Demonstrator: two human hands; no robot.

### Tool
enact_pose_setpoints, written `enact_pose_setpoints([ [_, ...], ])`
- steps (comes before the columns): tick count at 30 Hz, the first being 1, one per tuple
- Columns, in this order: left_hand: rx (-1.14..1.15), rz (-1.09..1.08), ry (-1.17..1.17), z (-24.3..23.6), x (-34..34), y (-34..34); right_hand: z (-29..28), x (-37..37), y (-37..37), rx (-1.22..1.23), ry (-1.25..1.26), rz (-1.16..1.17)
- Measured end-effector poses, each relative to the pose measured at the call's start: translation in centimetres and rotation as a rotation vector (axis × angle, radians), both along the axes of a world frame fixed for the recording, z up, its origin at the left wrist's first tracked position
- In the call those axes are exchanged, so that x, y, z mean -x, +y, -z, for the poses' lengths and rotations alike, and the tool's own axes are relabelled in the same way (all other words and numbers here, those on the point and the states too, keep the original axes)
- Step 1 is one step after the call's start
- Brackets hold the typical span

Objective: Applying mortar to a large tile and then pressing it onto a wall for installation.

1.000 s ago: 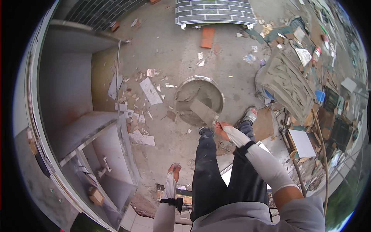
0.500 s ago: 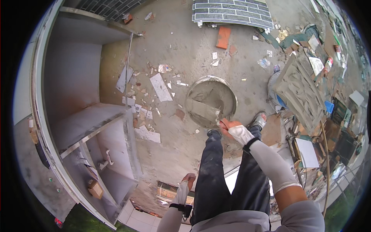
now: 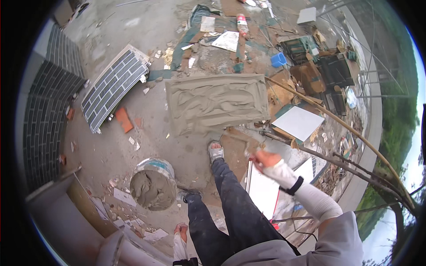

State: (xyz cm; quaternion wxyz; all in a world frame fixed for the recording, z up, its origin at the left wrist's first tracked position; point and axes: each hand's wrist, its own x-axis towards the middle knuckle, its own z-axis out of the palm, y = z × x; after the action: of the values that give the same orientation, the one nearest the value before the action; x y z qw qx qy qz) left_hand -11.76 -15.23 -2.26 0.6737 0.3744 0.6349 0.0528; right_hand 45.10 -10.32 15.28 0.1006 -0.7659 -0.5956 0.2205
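Note:
My right hand (image 3: 267,162) is closed at the right, above a white panel (image 3: 262,190). It grips a trowel, whose handle and blade are smeared by motion; the flat blade showed better half a second ago. My left hand (image 3: 181,229) hangs low beside my left leg, fingers curled, with nothing visible in it. Left of my feet stands a round bucket (image 3: 153,188) of grey mortar. Beyond my feet lies a rectangular slab (image 3: 217,104), its top coated in wet, ridged mortar; a bucket showed under it earlier.
Dark brick-patterned panels (image 3: 116,82) are stacked at the left, near an orange brick (image 3: 124,120). A long bamboo pole (image 3: 341,119) crosses the right side. Beyond the slab lie scraps, cardboard and a blue container (image 3: 278,60). A tiled wall (image 3: 49,115) rises at far left.
My view has turned to the right, bringing the mortar-coated slab to the middle. My right hand has left the mortar bucket with the trowel and moved right. My left hand still hangs low.

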Motion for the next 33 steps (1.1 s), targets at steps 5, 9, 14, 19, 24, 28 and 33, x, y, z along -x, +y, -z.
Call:
enact_pose_setpoints([
  [5, 0.006, 0.160, -0.004, -0.6, -10.8, 3.6, 8.1, -17.7, -2.1, 0.221, -0.363, 0.254],
  [9, -0.008, 0.107, -0.033, -2.5, -15.6, 5.7, 9.9, -17.6, -3.4, 0.194, -0.224, 0.311],
  [14, -0.021, 0.276, 0.073, -3.4, -19.2, 7.7, 10.1, -19.3, -2.4, 0.038, -0.136, 0.128],
  [19, -0.025, 0.207, 0.018, -5.1, -20.9, 9.8, 11.2, -23.6, 0.1, 0.121, -0.360, 0.237],
  [24, -0.088, 0.249, 0.011, -4.7, -18.9, 8.6, 14.2, -21.2, -0.3, 0.101, 0.409, 0.916],
  [28, -0.035, 0.222, 0.084, -3.6, -11.6, 5.2, 13.5, -11.4, 3.1, 0.090, 1.930, 1.162],
  [33, -0.041, 0.088, 0.019, -3.3, -6.1, 0.7, 13.6, -1.1, 8.4, 0.176, 1.994, 0.983],
])
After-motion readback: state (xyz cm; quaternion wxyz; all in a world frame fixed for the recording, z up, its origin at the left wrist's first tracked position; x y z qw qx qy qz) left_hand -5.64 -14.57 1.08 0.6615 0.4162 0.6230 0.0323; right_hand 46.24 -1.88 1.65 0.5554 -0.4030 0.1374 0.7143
